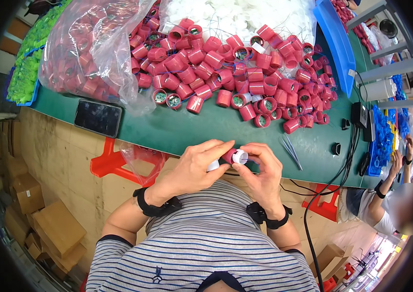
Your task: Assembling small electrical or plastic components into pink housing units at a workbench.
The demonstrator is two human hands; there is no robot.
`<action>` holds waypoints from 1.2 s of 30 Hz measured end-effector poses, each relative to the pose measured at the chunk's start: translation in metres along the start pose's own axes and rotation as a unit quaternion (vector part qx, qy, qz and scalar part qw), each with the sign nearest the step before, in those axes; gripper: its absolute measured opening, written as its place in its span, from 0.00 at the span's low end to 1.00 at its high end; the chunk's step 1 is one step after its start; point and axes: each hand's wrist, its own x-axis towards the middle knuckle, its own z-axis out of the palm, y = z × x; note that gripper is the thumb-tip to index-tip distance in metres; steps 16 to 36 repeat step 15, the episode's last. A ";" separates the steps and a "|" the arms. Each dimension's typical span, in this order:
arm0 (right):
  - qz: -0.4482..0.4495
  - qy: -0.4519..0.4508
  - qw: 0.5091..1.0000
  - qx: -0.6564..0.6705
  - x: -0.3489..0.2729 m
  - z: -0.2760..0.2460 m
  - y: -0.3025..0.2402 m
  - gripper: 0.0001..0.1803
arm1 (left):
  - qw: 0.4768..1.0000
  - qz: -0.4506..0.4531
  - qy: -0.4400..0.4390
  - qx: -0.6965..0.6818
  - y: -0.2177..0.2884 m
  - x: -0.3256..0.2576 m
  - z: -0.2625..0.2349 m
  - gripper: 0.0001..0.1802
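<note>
Over the front edge of the green table, both my hands are close together around one small work piece. My left hand (203, 163) is closed on a red cylindrical housing (230, 155), with another white part (213, 166) showing under its fingers. With thumb and fingertips, my right hand (262, 168) pinches a white round cap (240, 156) at the housing's right end. A thin blue wire shows beside the cap. Whether the cap sits inside the housing or only against it, I cannot tell. Beyond my hands lies a big heap of red housings (206, 61), several with green circuit boards inside.
A phone (98, 118) lies on the green table (177, 134) at left, below a clear bag (89, 53) of red housings. White parts (245, 19) are piled at the back. Tweezers (291, 152) and black cables (347, 165) lie right. Another person (386, 204) works far right.
</note>
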 end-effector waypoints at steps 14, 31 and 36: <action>-0.010 -0.004 1.000 -0.025 0.001 0.005 -0.009 0.21 | 0.996 -0.055 0.059 -0.027 -0.002 -0.004 0.010 0.23; -0.011 -0.006 1.000 -0.023 0.001 0.004 -0.009 0.21 | 0.997 -0.054 0.056 -0.026 -0.002 -0.003 0.010 0.23; -0.011 -0.006 1.000 -0.023 0.001 0.004 -0.009 0.21 | 0.997 -0.054 0.056 -0.026 -0.002 -0.003 0.010 0.23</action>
